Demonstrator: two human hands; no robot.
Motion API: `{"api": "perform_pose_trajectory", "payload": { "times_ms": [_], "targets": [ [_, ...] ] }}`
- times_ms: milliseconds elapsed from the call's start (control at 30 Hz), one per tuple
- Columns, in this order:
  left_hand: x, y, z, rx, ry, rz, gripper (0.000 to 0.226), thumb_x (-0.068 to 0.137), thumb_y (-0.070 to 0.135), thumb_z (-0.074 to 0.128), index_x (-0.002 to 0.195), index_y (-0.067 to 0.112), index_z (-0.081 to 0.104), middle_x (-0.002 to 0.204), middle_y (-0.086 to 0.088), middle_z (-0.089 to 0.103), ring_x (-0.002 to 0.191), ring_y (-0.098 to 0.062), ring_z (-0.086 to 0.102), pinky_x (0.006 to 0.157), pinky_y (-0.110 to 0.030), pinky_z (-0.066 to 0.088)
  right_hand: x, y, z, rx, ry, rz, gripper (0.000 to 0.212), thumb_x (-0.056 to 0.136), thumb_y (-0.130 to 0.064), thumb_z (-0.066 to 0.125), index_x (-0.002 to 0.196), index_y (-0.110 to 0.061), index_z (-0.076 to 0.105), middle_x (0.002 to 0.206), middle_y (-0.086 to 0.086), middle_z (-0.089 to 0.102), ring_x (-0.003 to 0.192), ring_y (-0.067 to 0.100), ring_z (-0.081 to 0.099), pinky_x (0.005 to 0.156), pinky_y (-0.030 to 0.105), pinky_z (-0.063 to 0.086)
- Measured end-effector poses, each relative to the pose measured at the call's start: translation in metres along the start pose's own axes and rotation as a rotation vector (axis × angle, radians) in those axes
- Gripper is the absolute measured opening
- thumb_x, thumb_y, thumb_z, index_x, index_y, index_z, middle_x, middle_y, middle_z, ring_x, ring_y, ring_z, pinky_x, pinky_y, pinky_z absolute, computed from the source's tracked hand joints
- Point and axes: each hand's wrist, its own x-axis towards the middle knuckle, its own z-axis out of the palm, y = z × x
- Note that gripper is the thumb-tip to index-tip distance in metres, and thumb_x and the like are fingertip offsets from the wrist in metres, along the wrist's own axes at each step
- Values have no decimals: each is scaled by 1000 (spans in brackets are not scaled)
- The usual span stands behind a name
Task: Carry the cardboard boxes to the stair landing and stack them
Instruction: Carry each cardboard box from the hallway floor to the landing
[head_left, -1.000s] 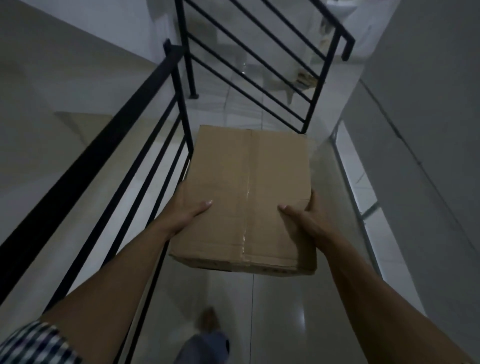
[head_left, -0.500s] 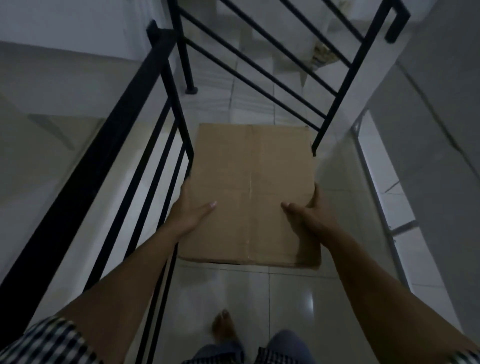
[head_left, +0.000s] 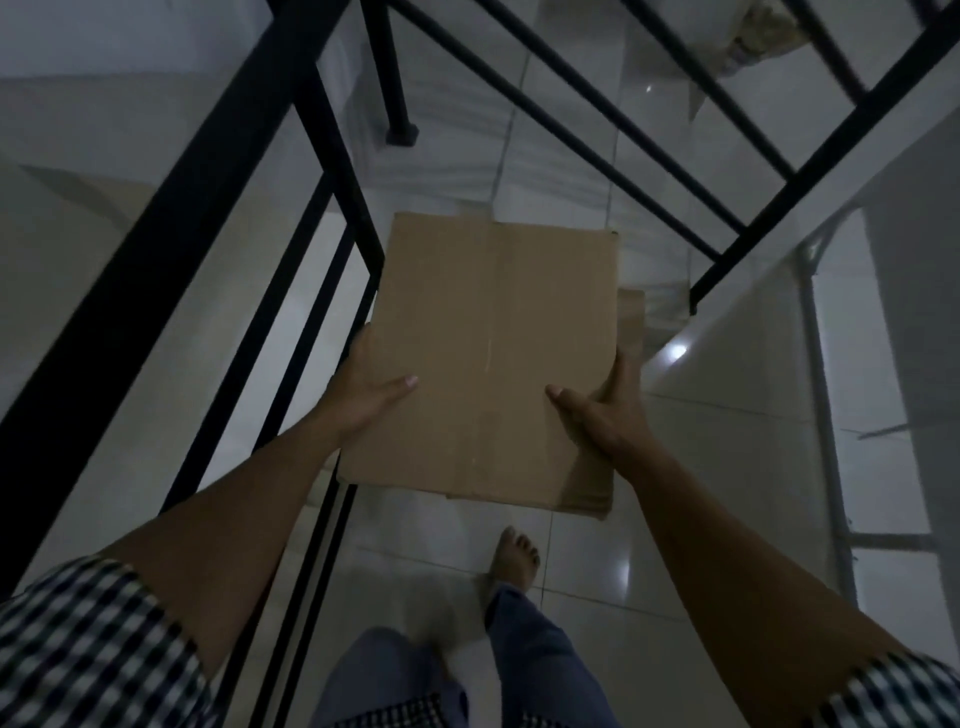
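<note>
I hold a brown cardboard box (head_left: 493, 353) flat in front of me, its taped top facing up. My left hand (head_left: 371, 389) grips its left edge with the thumb lying on top. My right hand (head_left: 602, 410) grips its right edge, thumb on top as well. Past the box's right edge a strip of another brown cardboard surface (head_left: 631, 322) shows lower down; most of it is hidden by the carried box. The box hangs over the white tiled floor (head_left: 701, 467), close to the black railing.
A black metal stair railing (head_left: 218, 171) runs along my left, its post close to the box's left corner. A second black railing (head_left: 779, 171) slants ahead on the right over white steps (head_left: 467, 150). A grey wall (head_left: 914, 291) closes the right side. My bare foot (head_left: 514, 556) is on the tiles.
I have stepped forward along the railing with the box still in both hands. My view tilts further down, and a strip of another cardboard surface now shows beside the box.
</note>
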Motion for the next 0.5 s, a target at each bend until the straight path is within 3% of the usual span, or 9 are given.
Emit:
{"api": "perform_pose_trajectory", "payload": {
  "times_ms": [67, 167, 300, 500],
  "targets": [
    [29, -6, -1, 3, 10, -39, 108, 74, 57, 80, 156, 38, 13, 147, 9, 44, 130, -14, 48, 113, -43, 38, 30, 6, 11, -5, 2, -17, 91, 73, -35, 91, 146, -26, 39, 125, -18, 59, 117, 10, 59, 106, 44, 50],
    [70, -21, -6, -7, 43, -97, 116, 62, 70, 79, 155, 42, 17, 145, 11, 47, 128, -14, 51, 112, -44, 40, 74, 15, 31, 9, -28, 1, 95, 68, -45, 89, 146, -29, 38, 132, -9, 61, 119, 13, 60, 103, 47, 52],
    [126, -49, -14, -43, 73, -119, 110, 62, 67, 83, 152, 45, 24, 140, 15, 52, 124, -12, 55, 109, -45, 44, 138, 30, 58, -19, -58, -32, 90, 69, -45, 90, 143, -27, 42, 131, -9, 62, 119, 11, 62, 101, 48, 53],
    [192, -89, -23, -31, 73, -112, 104, 67, 63, 82, 151, 46, 24, 138, 18, 53, 123, -9, 55, 108, -43, 44, 199, 55, 98, -54, -66, -31, 98, 75, -40, 89, 153, -26, 31, 135, -10, 57, 120, 14, 58, 103, 41, 51]
  ]
}}
